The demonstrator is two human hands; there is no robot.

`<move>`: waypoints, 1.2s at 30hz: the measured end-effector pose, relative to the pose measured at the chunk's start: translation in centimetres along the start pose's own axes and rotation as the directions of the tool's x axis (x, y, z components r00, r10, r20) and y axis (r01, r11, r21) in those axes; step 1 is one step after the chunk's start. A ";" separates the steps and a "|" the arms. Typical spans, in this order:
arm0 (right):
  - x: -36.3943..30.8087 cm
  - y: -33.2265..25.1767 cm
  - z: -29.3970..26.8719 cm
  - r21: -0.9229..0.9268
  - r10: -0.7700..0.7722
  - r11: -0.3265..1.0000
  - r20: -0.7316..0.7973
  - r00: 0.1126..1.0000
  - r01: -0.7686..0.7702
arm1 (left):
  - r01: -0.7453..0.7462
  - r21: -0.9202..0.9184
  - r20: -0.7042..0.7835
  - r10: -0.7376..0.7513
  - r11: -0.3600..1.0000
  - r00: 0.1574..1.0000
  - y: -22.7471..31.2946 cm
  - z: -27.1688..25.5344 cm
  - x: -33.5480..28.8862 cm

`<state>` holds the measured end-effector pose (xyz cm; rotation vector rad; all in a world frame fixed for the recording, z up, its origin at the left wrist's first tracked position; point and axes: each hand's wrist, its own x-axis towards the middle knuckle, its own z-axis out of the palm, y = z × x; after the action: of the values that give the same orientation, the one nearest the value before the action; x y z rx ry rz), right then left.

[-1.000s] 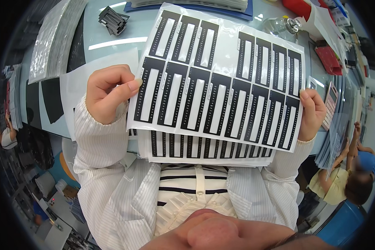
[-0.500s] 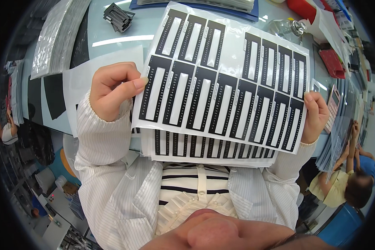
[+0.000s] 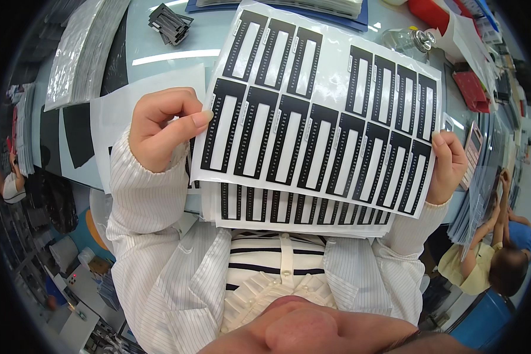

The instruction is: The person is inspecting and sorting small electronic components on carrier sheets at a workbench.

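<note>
Printed sheet held between two hands over a glossy table

The table is pale blue-green, with a bright strip of reflected light across its upper left part. The printed sheet fills the upper centre of the frame, raised and slightly tilted, bearing two rows of black-framed labels with one gap in the upper row. The left hand pinches its left edge between thumb and bent fingers; the right hand grasps its right edge, thumb on top. Below it, near the person's body, more sheets of like pattern show.

At the upper left stands a thick stack in clear wrapping, with a small pile of dark pieces to its right. White paper lies behind the left hand. A blue board under a pale stack crosses the top; a glass jar with a metal top sits at the upper right, near a red object. Further down the right side is a pink calculator.

Beyond, a co-worker in yellow and another in blue occupy the lower right. A black bag hangs at left.
</note>
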<state>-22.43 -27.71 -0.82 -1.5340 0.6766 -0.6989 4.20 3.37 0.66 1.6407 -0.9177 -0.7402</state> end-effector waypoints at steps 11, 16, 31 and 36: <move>0.0 -0.1 0.2 0.026 -0.025 0.999 0.003 1.000 0.025 | -0.010 0.047 0.001 0.010 0.999 1.000 0.2 -0.2 -0.1; 0.0 -0.1 0.3 -0.010 -0.043 0.999 -0.008 0.999 0.043 | -0.029 0.081 0.003 0.029 0.996 1.000 0.2 -0.2 -0.1; 0.0 -0.1 0.4 -0.018 -0.049 0.999 -0.016 0.999 0.049 | -0.076 0.179 0.001 0.077 0.981 0.997 0.3 -0.2 -0.1; 0.0 0.0 0.4 -0.015 -0.047 0.999 -0.032 0.998 0.046 | -0.113 0.230 -0.017 0.120 0.967 0.993 0.3 -0.1 -0.1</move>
<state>-22.14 -27.46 -0.89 -1.5579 0.6734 -0.7570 4.18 3.43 0.92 1.7755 -1.1002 -0.5418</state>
